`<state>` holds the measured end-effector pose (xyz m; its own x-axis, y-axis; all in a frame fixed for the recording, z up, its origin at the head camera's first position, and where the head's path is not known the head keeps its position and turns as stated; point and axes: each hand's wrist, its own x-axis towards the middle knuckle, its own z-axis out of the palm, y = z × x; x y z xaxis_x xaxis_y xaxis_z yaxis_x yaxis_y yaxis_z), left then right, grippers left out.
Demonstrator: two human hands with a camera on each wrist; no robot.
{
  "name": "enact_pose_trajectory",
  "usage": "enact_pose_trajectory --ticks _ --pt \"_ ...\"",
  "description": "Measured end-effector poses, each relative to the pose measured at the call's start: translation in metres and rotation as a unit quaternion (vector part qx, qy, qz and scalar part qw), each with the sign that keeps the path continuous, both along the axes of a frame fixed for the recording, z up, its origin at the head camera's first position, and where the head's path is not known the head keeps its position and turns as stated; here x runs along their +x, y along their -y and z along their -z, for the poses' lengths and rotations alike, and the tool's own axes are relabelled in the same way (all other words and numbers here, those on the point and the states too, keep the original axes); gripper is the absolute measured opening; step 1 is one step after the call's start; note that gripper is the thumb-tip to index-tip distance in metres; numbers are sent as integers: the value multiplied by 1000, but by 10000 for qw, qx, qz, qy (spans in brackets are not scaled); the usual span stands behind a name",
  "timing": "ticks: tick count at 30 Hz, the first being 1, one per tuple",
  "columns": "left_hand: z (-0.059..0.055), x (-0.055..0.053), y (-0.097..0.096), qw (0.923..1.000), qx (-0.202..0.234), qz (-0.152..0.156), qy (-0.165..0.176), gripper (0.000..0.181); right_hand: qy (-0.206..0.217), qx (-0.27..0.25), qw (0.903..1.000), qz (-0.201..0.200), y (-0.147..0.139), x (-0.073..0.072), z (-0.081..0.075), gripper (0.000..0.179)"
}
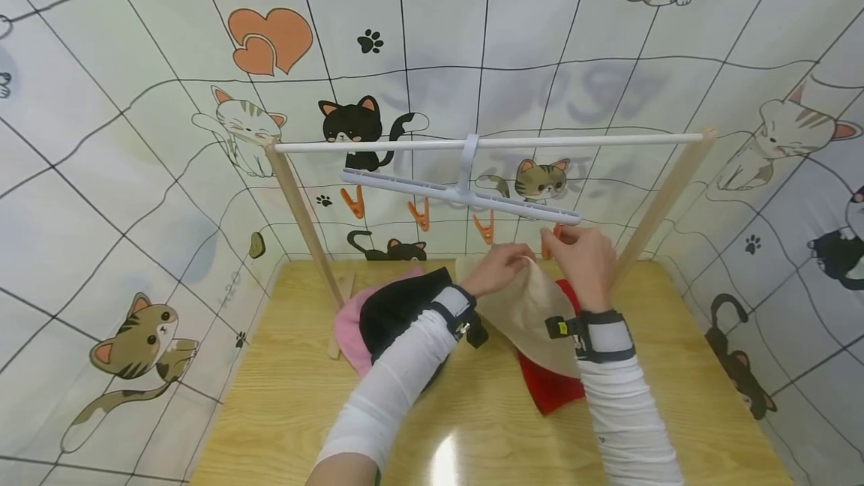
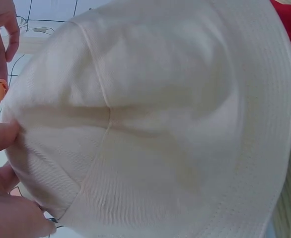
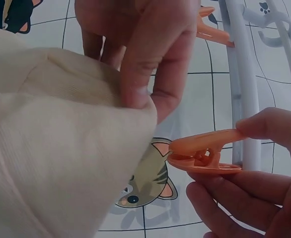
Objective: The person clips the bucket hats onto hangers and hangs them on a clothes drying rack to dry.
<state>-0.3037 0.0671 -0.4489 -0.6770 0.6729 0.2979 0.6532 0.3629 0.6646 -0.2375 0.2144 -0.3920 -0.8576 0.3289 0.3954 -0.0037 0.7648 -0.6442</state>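
A cream bucket hat (image 1: pixel 523 310) hangs from my left hand (image 1: pixel 501 268), whose thumb and fingers pinch its crown, as the left wrist view of the hat (image 2: pixel 175 124) also shows. Close by on the right, my right hand (image 1: pixel 582 259) holds an orange clothespin (image 3: pixel 205 153) between thumb and fingers. The clothespin's tips point at the pinched cloth and stand apart from it. This clothespin hangs at the right end of a white hanger bar (image 1: pixel 466 196). Along the bar dangle several more orange clothespins (image 1: pixel 418 214).
The hanger hooks over a white rod (image 1: pixel 580 142) between wooden posts (image 1: pixel 304 220). A black hat (image 1: pixel 398 313) and a pink hat (image 1: pixel 351 328) lie on the wooden table (image 1: pixel 270 403) at left. Red cloth (image 1: pixel 550 388) lies behind the cream hat. A cat-patterned sheet (image 1: pixel 169 231) surrounds the table.
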Motion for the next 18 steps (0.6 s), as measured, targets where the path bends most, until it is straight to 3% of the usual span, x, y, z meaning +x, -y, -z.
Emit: enact_pose_trajectory --ticks 4,9,13,18 --pt "-5 -2 -1 9983 -344 -108 -462 17 -88 0 10000 -36 1 -1 1 41" --pt "-10 -5 -3 9965 -574 -187 -582 17 -229 -63 9996 -182 2 -1 2 34" --pt "-8 -8 -7 9967 -616 -178 -506 18 -207 -119 9996 -149 4 -1 2 29" --pt "-2 -14 -11 9996 -270 -15 -15 19 -99 -201 9996 -146 5 -2 1 28"
